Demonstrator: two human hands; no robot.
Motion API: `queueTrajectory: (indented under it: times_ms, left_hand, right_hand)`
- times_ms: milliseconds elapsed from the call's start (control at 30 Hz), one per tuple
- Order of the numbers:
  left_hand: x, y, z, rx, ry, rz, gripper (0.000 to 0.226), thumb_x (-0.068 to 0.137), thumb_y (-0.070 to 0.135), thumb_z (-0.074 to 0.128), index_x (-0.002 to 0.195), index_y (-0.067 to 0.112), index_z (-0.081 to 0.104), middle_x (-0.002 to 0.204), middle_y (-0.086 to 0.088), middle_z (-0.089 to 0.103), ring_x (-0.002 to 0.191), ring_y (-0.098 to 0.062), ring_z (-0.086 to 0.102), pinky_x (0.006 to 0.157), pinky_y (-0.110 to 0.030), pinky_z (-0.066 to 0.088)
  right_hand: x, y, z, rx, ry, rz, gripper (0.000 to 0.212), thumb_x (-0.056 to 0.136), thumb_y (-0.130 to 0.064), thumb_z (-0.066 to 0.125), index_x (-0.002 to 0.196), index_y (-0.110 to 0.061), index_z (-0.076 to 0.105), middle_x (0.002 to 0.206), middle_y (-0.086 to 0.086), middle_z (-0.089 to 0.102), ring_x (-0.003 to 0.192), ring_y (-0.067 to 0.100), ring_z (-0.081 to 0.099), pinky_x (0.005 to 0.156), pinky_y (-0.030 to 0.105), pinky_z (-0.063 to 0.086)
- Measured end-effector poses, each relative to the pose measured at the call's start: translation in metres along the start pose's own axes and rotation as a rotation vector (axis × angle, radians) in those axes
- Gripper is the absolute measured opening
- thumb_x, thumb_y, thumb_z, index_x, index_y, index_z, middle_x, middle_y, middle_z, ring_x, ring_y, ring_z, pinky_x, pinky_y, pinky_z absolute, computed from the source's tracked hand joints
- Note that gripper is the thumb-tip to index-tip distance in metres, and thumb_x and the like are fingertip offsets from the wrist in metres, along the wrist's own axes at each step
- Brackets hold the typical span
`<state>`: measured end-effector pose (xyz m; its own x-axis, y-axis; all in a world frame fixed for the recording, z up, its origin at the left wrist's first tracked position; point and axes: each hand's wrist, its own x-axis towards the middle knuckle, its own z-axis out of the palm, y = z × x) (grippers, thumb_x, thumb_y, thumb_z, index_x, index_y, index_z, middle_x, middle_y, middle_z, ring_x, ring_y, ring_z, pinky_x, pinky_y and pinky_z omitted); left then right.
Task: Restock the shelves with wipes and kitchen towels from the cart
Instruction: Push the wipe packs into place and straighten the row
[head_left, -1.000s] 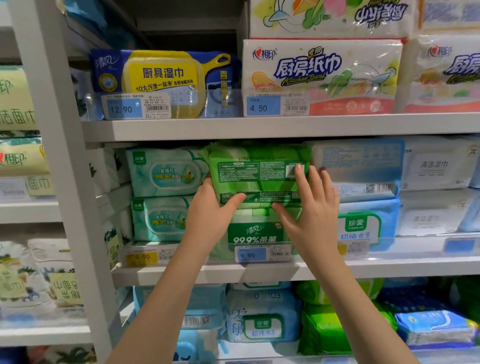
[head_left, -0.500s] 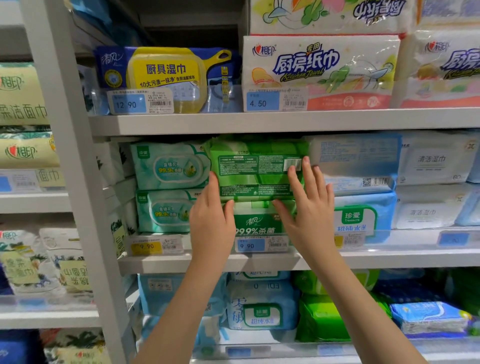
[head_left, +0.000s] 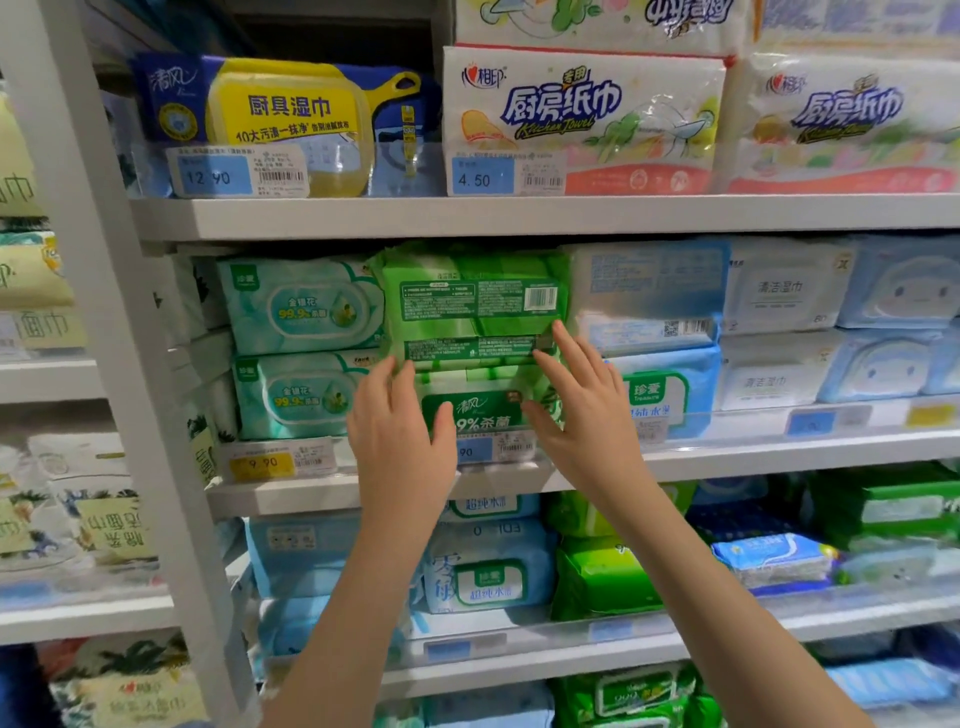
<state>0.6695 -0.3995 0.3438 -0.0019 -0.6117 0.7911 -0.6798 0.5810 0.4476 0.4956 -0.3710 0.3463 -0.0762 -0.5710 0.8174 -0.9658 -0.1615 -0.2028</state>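
A green wipes pack lies back side out on the middle shelf, stacked on a second green pack. My left hand is flat with straight fingers, its fingertips at the upper pack's lower left edge. On the other side, my right hand is also flat, fingertips on the lower right corner near the barcode. Neither hand grips anything. No cart is in view.
Teal wipes packs sit left of the green stack and blue and white packs right of it. Kitchen towel packs and a yellow-blue wipes pack fill the shelf above. A white upright post stands at the left.
The thumbs that were under the upper green pack have let go. Both hands have slid down and back a little, and the pack now sits deeper on the stack.
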Motion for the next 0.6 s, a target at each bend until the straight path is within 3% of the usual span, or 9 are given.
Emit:
queueTrajectory:
  times_ms: [100,200,367,533,600]
  left_hand:
    - [-0.011,0.003,0.003,-0.11,0.039,0.11,0.034,0.092,0.016,0.055,0.122,-0.001,0.056,0.127,-0.012,0.053,0.121,-0.025,0.046,0.106,-0.035,0.033]
    - [-0.023,0.013,0.009,-0.273,-0.11,0.133,0.029,0.094,0.014,0.052,0.119,0.003,0.059,0.119,-0.007,0.057,0.113,-0.019,0.05,0.099,-0.019,0.032]
    - [-0.045,0.048,0.034,-0.468,-0.426,0.125,0.023,0.096,0.016,0.053,0.115,0.01,0.063,0.111,0.001,0.059,0.103,-0.011,0.053,0.087,-0.021,0.038]
    - [-0.096,0.102,0.077,-0.646,-0.745,0.199,0.02,0.094,0.017,0.057,0.111,0.012,0.065,0.104,0.002,0.06,0.096,-0.01,0.054,0.086,-0.021,0.041]
    - [-0.122,0.129,0.097,-0.702,-0.864,0.25,0.019,0.092,0.016,0.059,0.109,0.01,0.066,0.104,-0.001,0.062,0.094,-0.012,0.055,0.082,-0.019,0.039]
  right_hand:
    - [-0.012,0.002,-0.008,0.089,0.087,0.026,0.035,0.086,-0.024,0.056,0.116,-0.008,0.066,0.135,0.012,0.056,0.126,0.034,0.05,0.102,0.056,0.04]
    - [-0.035,0.009,-0.023,0.156,0.152,0.126,0.023,0.086,-0.02,0.057,0.1,-0.008,0.072,0.111,0.008,0.069,0.104,0.028,0.063,0.087,0.05,0.051]
    - [-0.089,0.032,-0.062,0.106,0.121,0.312,0.02,0.089,-0.02,0.059,0.093,-0.008,0.073,0.093,0.002,0.072,0.087,0.02,0.065,0.076,0.034,0.053]
    - [-0.166,0.061,-0.113,-0.007,0.13,0.525,0.018,0.092,-0.02,0.059,0.095,-0.008,0.073,0.09,0.001,0.071,0.079,0.009,0.061,0.07,0.021,0.045]
    - [-0.201,0.075,-0.138,-0.061,0.114,0.653,0.017,0.094,-0.02,0.059,0.097,-0.009,0.073,0.09,-0.001,0.071,0.078,0.01,0.061,0.068,0.023,0.045]
